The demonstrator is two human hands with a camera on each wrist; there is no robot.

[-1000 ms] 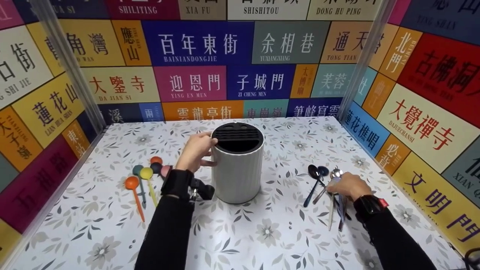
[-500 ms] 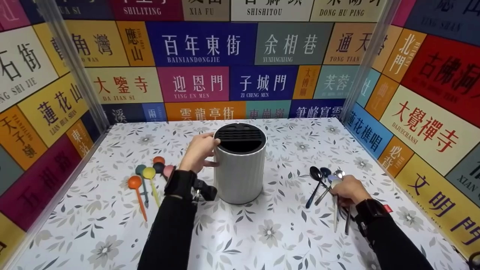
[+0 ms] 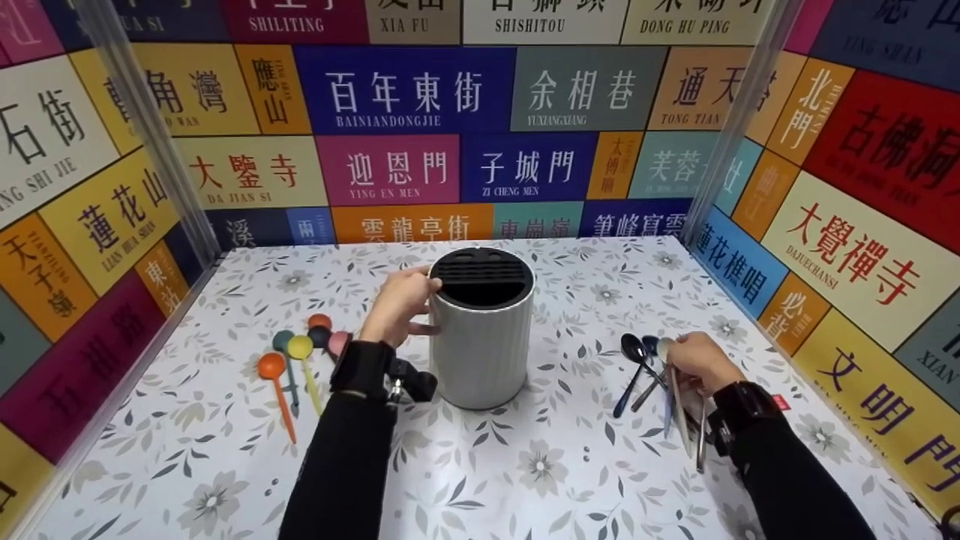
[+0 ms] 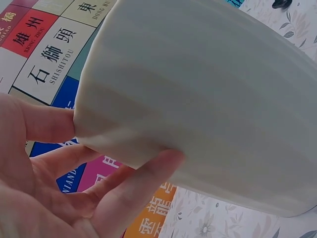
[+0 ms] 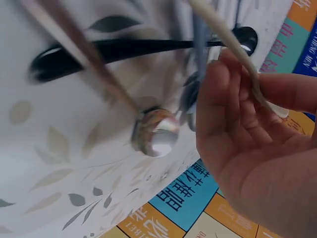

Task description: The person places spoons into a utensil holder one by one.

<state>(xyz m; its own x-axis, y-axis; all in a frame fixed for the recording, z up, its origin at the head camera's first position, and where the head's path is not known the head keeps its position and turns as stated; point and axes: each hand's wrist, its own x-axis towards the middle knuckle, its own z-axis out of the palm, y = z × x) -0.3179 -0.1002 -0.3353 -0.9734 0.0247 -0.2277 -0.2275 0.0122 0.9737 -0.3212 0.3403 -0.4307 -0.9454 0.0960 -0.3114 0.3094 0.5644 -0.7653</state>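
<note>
A tall white utensil holder (image 3: 480,352) with a black slotted top (image 3: 480,266) stands mid-table. My left hand (image 3: 397,307) holds its left side near the rim, with fingers and thumb on the pale wall (image 4: 198,99) in the left wrist view. At the right, my right hand (image 3: 703,358) pinches a cream-coloured spoon (image 5: 230,37), its handle slanting down toward the table. Other spoons lie under and around that hand: a black-bowled spoon (image 3: 632,347), a metal spoon (image 5: 161,134) and a blue handle (image 5: 199,44). The hand hides part of this pile.
Left of the holder lies a group of colourful spoons, among them an orange spoon (image 3: 271,366), a yellow spoon (image 3: 300,347) and a pink spoon (image 3: 339,343) partly behind my left wrist. Printed panels (image 3: 405,90) wall the floral tabletop (image 3: 540,465) at the back and sides.
My right hand has shifted over the pile and drawn the cream spoon up between its fingers, disturbing the spoons beneath. The left hand and the holder stay in place.
</note>
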